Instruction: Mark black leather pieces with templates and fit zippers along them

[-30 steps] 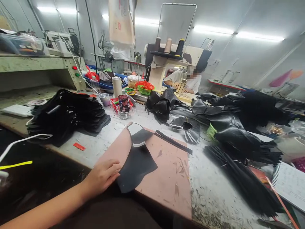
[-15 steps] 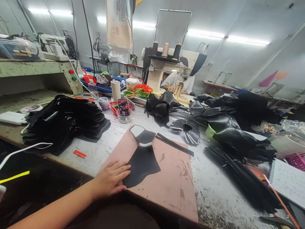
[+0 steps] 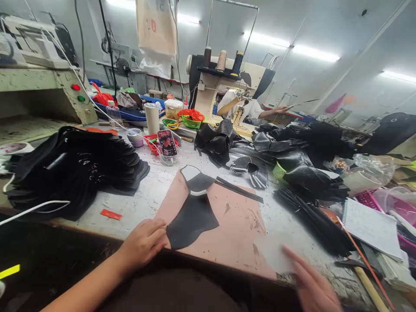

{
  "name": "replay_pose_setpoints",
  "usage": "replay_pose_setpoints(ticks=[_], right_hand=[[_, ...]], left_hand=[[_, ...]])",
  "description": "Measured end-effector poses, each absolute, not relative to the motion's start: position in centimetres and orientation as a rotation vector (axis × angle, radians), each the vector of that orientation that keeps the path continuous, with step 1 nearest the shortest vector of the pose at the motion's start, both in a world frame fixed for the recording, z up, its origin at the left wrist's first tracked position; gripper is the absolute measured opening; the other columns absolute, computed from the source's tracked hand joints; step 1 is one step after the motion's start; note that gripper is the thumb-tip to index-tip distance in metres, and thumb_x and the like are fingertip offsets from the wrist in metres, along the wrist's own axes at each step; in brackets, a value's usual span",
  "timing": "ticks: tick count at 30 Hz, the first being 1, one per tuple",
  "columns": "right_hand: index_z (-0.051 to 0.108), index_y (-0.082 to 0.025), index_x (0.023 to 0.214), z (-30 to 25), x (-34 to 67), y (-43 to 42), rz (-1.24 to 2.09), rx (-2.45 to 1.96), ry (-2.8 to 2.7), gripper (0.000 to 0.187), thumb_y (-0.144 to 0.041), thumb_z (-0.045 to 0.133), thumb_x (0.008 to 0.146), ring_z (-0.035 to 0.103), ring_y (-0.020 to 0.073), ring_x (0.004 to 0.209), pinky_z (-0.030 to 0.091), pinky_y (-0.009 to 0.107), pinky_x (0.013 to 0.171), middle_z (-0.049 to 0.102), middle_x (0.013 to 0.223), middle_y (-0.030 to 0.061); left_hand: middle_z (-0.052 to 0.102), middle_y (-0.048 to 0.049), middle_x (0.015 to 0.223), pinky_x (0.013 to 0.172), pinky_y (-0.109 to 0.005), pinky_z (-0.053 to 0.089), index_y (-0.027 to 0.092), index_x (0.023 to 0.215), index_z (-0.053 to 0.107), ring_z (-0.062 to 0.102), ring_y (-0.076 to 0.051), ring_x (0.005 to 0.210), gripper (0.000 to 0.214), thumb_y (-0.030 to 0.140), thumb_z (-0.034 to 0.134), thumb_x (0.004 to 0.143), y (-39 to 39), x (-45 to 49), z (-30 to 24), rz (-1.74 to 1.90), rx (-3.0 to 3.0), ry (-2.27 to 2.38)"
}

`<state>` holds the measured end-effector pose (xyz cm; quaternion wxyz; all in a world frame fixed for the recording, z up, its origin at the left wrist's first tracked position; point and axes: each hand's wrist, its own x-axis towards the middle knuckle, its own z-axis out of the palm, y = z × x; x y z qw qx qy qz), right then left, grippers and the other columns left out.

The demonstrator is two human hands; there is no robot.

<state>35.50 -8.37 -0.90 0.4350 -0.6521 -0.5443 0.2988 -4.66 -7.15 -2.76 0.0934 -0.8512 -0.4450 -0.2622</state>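
Observation:
A black leather cut piece lies on a pink work board at the near table edge. My left hand rests flat on the board's near left corner, fingertips touching the piece's lower left edge, fingers stretched out. My right hand is at the lower right, blurred by motion, over a pale paper-like sheet at the board's near right corner; I cannot tell whether it grips the sheet. A thin black strip lies across the board's far edge.
A tall stack of black cut pieces sits left. A phone leans in a glass cup. Black leather pieces and strips pile up right, by a notebook. Another person works at a sewing machine behind.
My right hand has come into view at the lower right with a pale sheet under it. The view has swung right and the person behind has stretched out an arm. My left hand barely moved.

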Motion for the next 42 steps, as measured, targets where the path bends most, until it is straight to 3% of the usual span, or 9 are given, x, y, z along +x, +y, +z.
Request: replay_pose_setpoints(ticks=[2,6,15,19,23,26,31,34,42], right_hand=[[0.067,-0.019,0.093,-1.1,31.1,-6.3,1.04,-1.517,-1.342,0.035,-0.043,0.06,0.068,0.058,0.0249,0.086,0.05,0.033,0.066,0.065,0.098,0.0093],[0.066,-0.021,0.096,-1.5,22.4,-3.7,1.414,-1.303,-1.403,0.038,-0.033,0.064,0.06,0.055,0.017,0.065,0.048,0.029,0.053,0.065,0.082,0.0043],[0.063,-0.02,0.09,-2.4,18.6,-3.0,1.548,-1.254,-1.379,0.03,-0.034,0.061,0.063,0.055,0.0176,0.073,0.047,0.026,0.053,0.06,0.087,0.0049],[0.047,-0.026,0.103,-2.1,17.1,-4.0,1.393,-1.143,-1.305,0.041,-0.028,0.061,0.065,0.056,0.0147,0.068,0.048,0.026,0.056,0.055,0.085,0.0006],[0.028,-0.027,0.119,-1.9,15.3,-5.0,1.453,-1.03,-1.312,0.06,-0.023,0.059,0.068,0.059,0.0181,0.083,0.05,0.033,0.072,0.056,0.097,0.0043],[0.035,-0.023,0.115,-2.0,15.3,-5.0,1.441,-1.064,-1.424,0.051,-0.025,0.059,0.069,0.057,0.0206,0.089,0.049,0.034,0.074,0.054,0.105,0.0087],[0.048,-0.024,0.099,-2.3,17.9,-3.8,1.384,-1.076,-1.599,0.026,-0.024,0.052,0.074,0.055,0.0151,0.072,0.046,0.027,0.062,0.057,0.085,0.0023],[0.057,-0.022,0.088,-2.4,19.5,-3.1,1.38,-1.117,-1.645,0.017,-0.023,0.053,0.072,0.055,0.015,0.071,0.045,0.027,0.063,0.059,0.081,0.0021],[0.066,-0.019,0.084,-3.1,18.7,-1.9,1.462,-1.31,-1.678,0.021,-0.023,0.056,0.066,0.059,0.019,0.076,0.047,0.033,0.071,0.066,0.086,0.0052]], left_hand=[[0.065,-0.0081,0.092,0.074,-0.032,0.047,0.017,0.089,0.058,0.06,-0.019,0.085,0.015,0.019,0.045,0.083,-7.8,-5.2,-2.9,-0.86,-2.468,-1.328],[0.065,-0.0071,0.088,0.073,-0.031,0.047,0.017,0.086,0.058,0.06,-0.018,0.083,0.013,0.015,0.047,0.081,-9.1,-5.1,-3.5,-0.947,-2.443,-1.321],[0.066,-0.0044,0.084,0.07,-0.028,0.047,0.018,0.085,0.059,0.06,-0.016,0.079,0.014,0.014,0.045,0.081,-9.4,-4.0,-4.3,-1.026,-2.529,-1.281],[0.066,-0.0036,0.081,0.064,-0.024,0.05,0.018,0.087,0.057,0.061,-0.014,0.071,0.014,0.023,0.045,0.082,-8.6,-2.9,-3.7,-1.411,-2.661,-1.91],[0.062,-0.0017,0.074,0.055,-0.025,0.051,0.016,0.082,0.054,0.059,-0.013,0.061,0.023,0.038,0.051,0.075,-7.3,-1.1,-2.8,-2.053,-2.527,-2.619],[0.058,0.0006,0.068,0.052,-0.026,0.05,0.016,0.075,0.052,0.057,-0.012,0.059,0.027,0.041,0.057,0.068,-6.4,-0.5,-1.7,-2.23,-2.373,-2.834],[0.057,0.0018,0.063,0.056,-0.027,0.051,0.016,0.073,0.054,0.058,-0.013,0.06,0.026,0.041,0.057,0.067,-6.2,-1.3,-0.5,-1.998,-2.567,-2.95],[0.062,-0.0002,0.066,0.057,-0.027,0.05,0.016,0.083,0.057,0.059,-0.014,0.059,0.029,0.042,0.05,0.073,-6.6,-2.8,-0.9,-1.654,-2.496,-2.865],[0.068,-0.0022,0.08,0.065,-0.025,0.046,0.019,0.083,0.062,0.061,-0.015,0.074,0.023,0.019,0.039,0.084,-7.8,-4.6,-3.2,-0.751,-2.611,-1.363]])
